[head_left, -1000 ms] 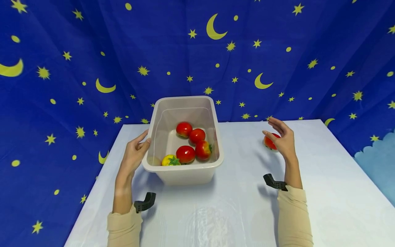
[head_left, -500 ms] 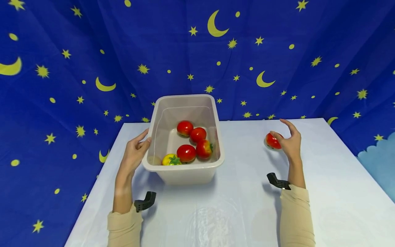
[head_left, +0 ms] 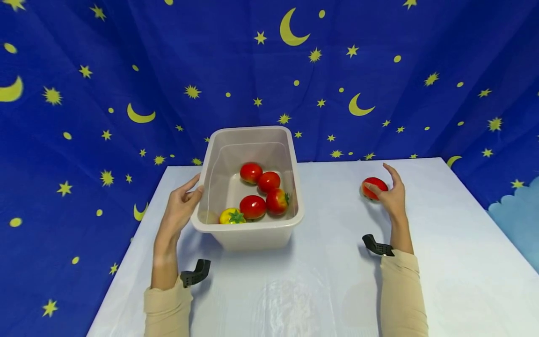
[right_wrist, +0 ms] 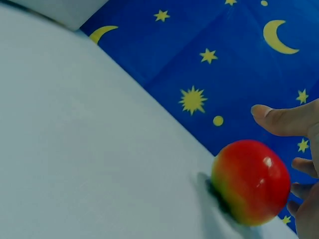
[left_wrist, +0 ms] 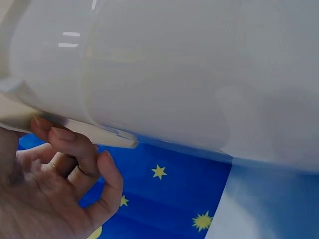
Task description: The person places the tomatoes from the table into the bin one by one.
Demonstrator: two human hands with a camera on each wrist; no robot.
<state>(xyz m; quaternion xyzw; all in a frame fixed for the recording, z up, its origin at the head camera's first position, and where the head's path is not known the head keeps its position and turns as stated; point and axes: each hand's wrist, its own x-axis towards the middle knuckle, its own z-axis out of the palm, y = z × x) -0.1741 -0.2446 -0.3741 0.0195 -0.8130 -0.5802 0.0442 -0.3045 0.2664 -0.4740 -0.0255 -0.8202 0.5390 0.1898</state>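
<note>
My left hand (head_left: 180, 208) grips the left rim of a pale grey plastic bin (head_left: 254, 237), thumb at the edge; the left wrist view shows fingers (left_wrist: 79, 154) curled at the rim of the bin (left_wrist: 164, 74). Inside the bin lie several red tomatoes (head_left: 253, 207) and a yellow tomato (head_left: 230, 216) with a green calyx. At the right, a single red tomato (head_left: 375, 188) lies on the table. Around it my right hand (head_left: 393, 196) spreads thumb and fingers. In the right wrist view the thumb stands apart above this red tomato (right_wrist: 251, 181), and the other fingertips are close to its side.
A white-covered table (head_left: 328, 281) carries everything. Behind it hangs a blue curtain (head_left: 236, 61) with yellow moons and stars. A black wrist mount (head_left: 195, 273) sits on the left wrist, another black mount (head_left: 378, 245) on the right.
The right hand has moved slightly right and spread its thumb and fingers wider, then come in around the lone tomato. The left hand keeps its grip on the bin.
</note>
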